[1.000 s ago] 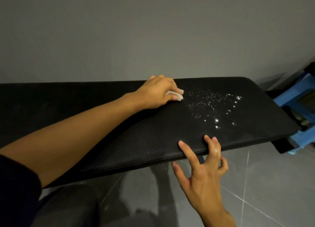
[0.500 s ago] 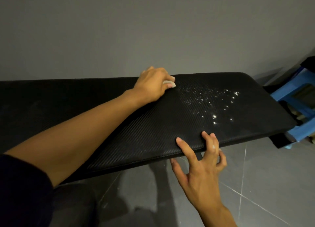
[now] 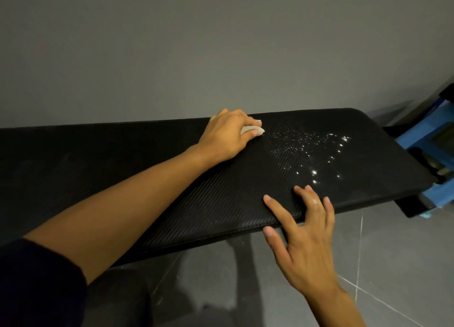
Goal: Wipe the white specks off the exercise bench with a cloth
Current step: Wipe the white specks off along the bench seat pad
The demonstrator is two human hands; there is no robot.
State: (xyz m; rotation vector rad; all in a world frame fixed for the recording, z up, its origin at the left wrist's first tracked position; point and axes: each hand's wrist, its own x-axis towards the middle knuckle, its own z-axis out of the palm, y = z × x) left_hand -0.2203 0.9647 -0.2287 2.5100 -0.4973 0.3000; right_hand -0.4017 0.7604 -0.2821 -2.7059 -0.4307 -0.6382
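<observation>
Task barely started, by the look of it. The scatter of white specks (image 3: pixel 310 152) lies across the right part of the black, ribbed-texture padded exercise bench (image 3: pixel 172 203), with the biggest bright bits near the front right and finer dust toward the middle. No clean streak cuts through the patch, so I judge nearly all the wiping is left.

The small off-white crumpled cloth (image 3: pixel 253 130) sits on the surface at the back edge, just left of the specks, touching or nearly touching the nearest fine ones. The left hand (image 3: pixel 227 136) has its grip closed on the cloth, fingers curled over it, only a bit of fabric poking out toward the specks.

The right hand (image 3: pixel 304 240) has its grip apart and holds nothing. Its fingers (image 3: pixel 317 203) are spread and rest on the front edge of the surface, just beside the nearest big specks, the thumb below the edge; probably steadying.

Surface long axis runs left to right across the view, its rounded end pointing right toward a blue plastic stool (image 3: pixel 427 139). The cloth's exposed tip points right, along that axis, so a rightward sweep looks like the likely next stroke. Left part of the surface looks speck-free, though dim.
</observation>
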